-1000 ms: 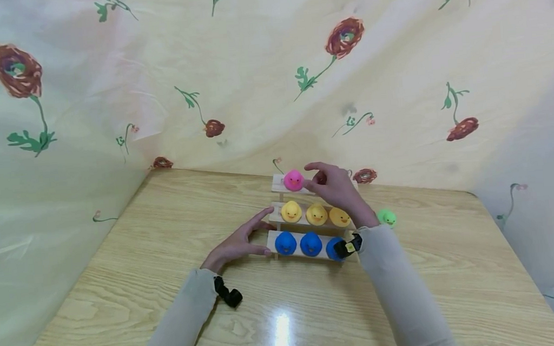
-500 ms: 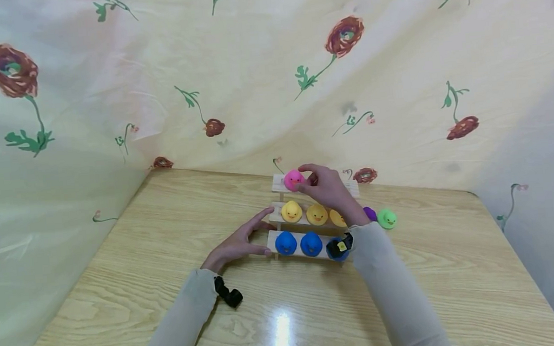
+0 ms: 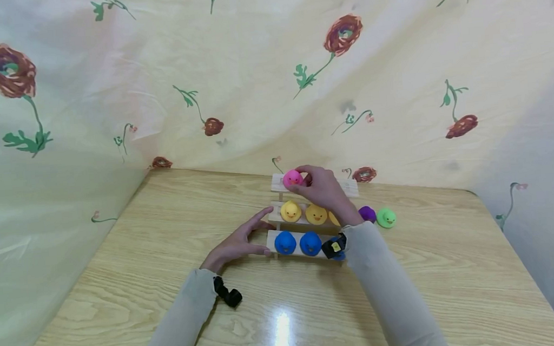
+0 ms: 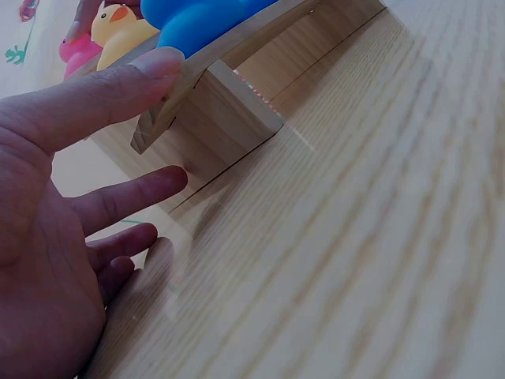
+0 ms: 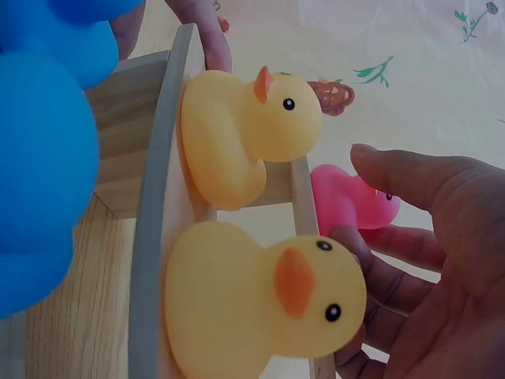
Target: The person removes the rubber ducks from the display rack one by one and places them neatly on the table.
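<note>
- Right hand (image 3: 321,187) is reaching farther toward nine o'clock than a second ago, pinching the pink duck (image 3: 291,177).
- Duck is sitting at the wooden rack's (image 3: 350,187) top tier, eleven o'clock.
- Left hand (image 3: 236,244) is spreading at nine o'clock, gripping nothing, thumb touching the rack's end.
- Purple toy (image 3: 367,213), green duck (image 3: 386,218) are resting at three o'clock.
</note>
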A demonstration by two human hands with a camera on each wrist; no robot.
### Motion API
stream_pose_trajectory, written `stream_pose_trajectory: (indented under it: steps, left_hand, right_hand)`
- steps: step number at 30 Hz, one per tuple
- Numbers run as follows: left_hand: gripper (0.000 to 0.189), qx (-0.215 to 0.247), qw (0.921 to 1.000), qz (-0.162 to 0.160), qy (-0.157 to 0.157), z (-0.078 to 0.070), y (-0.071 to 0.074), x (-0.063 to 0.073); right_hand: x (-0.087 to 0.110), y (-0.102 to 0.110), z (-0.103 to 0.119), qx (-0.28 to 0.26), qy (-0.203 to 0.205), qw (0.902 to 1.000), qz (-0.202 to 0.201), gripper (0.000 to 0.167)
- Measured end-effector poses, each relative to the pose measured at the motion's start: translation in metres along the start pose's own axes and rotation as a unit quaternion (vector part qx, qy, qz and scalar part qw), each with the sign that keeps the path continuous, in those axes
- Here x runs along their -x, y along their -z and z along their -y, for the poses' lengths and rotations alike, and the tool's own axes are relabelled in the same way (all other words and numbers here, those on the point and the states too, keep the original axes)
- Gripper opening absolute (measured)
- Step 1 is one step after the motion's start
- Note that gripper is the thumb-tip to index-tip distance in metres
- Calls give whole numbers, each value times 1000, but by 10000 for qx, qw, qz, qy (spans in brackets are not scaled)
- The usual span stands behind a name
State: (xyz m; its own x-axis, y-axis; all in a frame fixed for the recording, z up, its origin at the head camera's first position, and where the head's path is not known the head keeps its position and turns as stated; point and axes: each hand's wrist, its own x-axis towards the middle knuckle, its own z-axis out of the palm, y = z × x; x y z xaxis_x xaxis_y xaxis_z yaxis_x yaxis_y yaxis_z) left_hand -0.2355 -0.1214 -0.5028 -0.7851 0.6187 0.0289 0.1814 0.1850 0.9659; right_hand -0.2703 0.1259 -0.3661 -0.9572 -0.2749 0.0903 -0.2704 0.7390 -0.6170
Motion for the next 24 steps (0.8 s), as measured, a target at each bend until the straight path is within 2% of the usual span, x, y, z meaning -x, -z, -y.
stream_pose_trajectory:
  steps: [14,24]
  left_hand:
    - [100,42,10000,-16,25,-2,-1,0]
    - [100,24,10000,-56,70,-4,-1,0]
  right_hand:
    - [2,0,-2,-104,31,9997,-215,48]
    - [5,9,-9,-172,-6,9997,-176,49]
